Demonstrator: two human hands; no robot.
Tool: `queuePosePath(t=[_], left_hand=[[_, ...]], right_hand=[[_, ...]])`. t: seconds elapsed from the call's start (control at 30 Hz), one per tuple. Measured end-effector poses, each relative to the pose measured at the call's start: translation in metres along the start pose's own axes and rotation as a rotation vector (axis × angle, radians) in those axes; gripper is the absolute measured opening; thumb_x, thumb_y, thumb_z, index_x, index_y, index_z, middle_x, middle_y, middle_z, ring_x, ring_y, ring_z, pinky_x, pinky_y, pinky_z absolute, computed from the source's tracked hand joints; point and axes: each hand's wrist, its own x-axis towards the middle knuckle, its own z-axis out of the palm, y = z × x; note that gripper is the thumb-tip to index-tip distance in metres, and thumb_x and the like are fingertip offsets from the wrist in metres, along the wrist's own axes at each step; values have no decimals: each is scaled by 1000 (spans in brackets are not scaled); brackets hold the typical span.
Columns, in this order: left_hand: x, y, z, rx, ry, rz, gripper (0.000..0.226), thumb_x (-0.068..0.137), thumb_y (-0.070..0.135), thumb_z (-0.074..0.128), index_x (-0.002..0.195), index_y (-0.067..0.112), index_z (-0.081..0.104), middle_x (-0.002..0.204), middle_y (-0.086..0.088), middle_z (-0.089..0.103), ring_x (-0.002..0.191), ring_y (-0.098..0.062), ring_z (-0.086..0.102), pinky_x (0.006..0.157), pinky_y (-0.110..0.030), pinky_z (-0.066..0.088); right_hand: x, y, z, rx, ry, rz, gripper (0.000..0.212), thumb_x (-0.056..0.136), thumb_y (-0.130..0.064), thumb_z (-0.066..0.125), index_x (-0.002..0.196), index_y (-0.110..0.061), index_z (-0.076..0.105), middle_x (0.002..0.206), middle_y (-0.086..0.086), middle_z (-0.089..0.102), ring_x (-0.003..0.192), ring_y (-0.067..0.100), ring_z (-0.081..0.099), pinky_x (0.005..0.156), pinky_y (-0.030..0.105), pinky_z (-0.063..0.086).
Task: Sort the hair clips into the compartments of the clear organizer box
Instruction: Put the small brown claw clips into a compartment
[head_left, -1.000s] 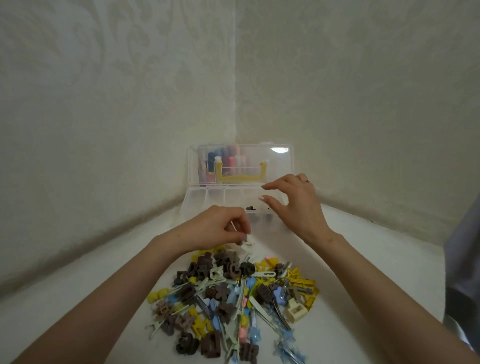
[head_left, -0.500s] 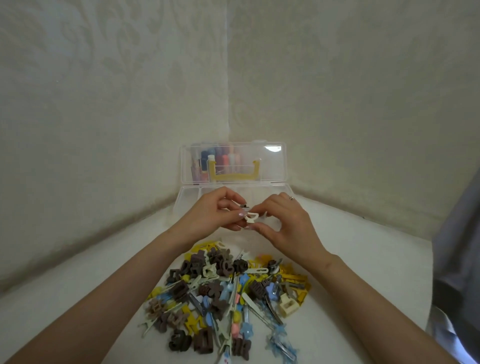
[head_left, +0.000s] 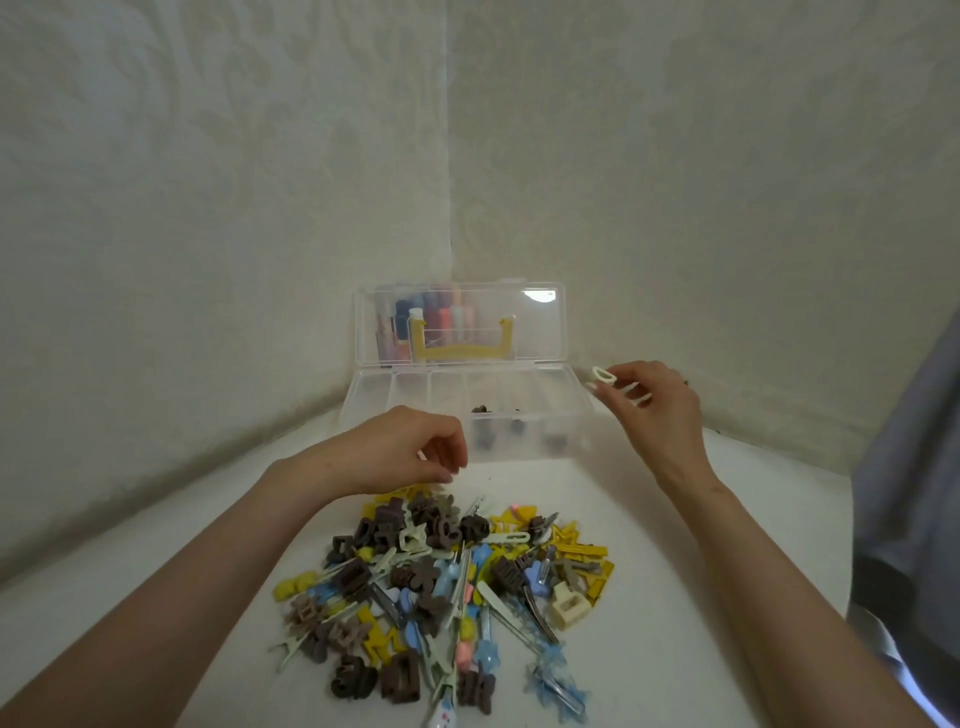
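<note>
dark clips (head_left: 485, 439) blurred through box wall (head_left: 566, 431), grey cloth (head_left: 914, 493) cut off

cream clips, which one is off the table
The cream clip pinched in the right hand, up by the organizer box; the other cream ones lie in the pile.

Single head view, forward and down, close over table (head_left: 649, 649)

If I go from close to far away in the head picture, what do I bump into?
pile of hair clips → clear organizer box → its upright lid → wall corner
</note>
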Motion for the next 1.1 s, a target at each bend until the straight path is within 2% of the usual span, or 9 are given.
queuePosePath(t=[0.13,0.37,0.5,0.6,0.67,0.73,0.8,0.93,1.1], left_hand=[[-1,-2,1,75,-91,-13,15,86,16,62,99,21,63,94,11,62,87,0,57,77,-9,43],[2,-5,7,147,-122,-29,18,87,18,61,105,21,63,104,6,62,89,-3,54,80,-15,43],[3,-3,7,133,-97,-17,17,86,17,61,103,21,63,96,9,59,88,-3,56,81,-18,45],[2,1,4,49,-46,-9,17,85,15,63,100,23,61,94,13,58,89,-5,61,83,-22,49],[1,5,3,-29,5,4,17,84,16,65,97,25,59,93,14,58,88,-5,63,81,-22,51],[1,7,4,-64,59,35,20,83,16,66,97,26,57,92,14,58,87,-3,61,77,-17,49],[2,8,5,-92,112,77,24,82,15,67,100,25,56,95,11,60,89,-2,58,76,-15,48],[4,8,8,-236,227,115,36,79,8,68,108,23,52,96,9,63,90,-1,59,80,-18,50],[4,14,9,-485,307,83,48,77,8,72,116,22,47,100,5,60,88,-6,65,82,-23,54]], right_hand=[[-2,-3,3,-12,-31,-35,12,80,-35,70,87,-25,70,82,-6,60,80,11,51,70,26,40],[-2,-8,9,5,-42,-106,12,80,-32,70,89,-25,70,82,-9,58,79,9,51,65,15,37],[2,-7,15,-34,-80,-131,25,80,-35,69,103,-25,69,87,-10,57,85,13,52,71,21,39],[2,-8,14,-26,-35,-156,31,80,-36,68,108,-23,67,93,-7,58,88,14,52,78,26,41],[-1,-11,12,-17,13,-196,26,82,-33,68,105,-21,67,93,-5,59,88,16,52,76,24,41],[-7,-18,10,27,23,-241,20,83,-31,67,100,-20,68,90,-5,60,84,15,54,73,18,40],[-14,-28,10,104,-21,-289,16,82,-29,65,95,-21,68,88,-5,61,79,12,55,71,16,41],[-24,-41,16,166,-197,-445,10,81,-16,65,90,-18,68,82,-5,62,74,10,56,67,27,48],[-35,-48,23,58,-317,-600,24,79,-12,68,100,-21,64,87,-6,59,74,10,56,66,33,50]])
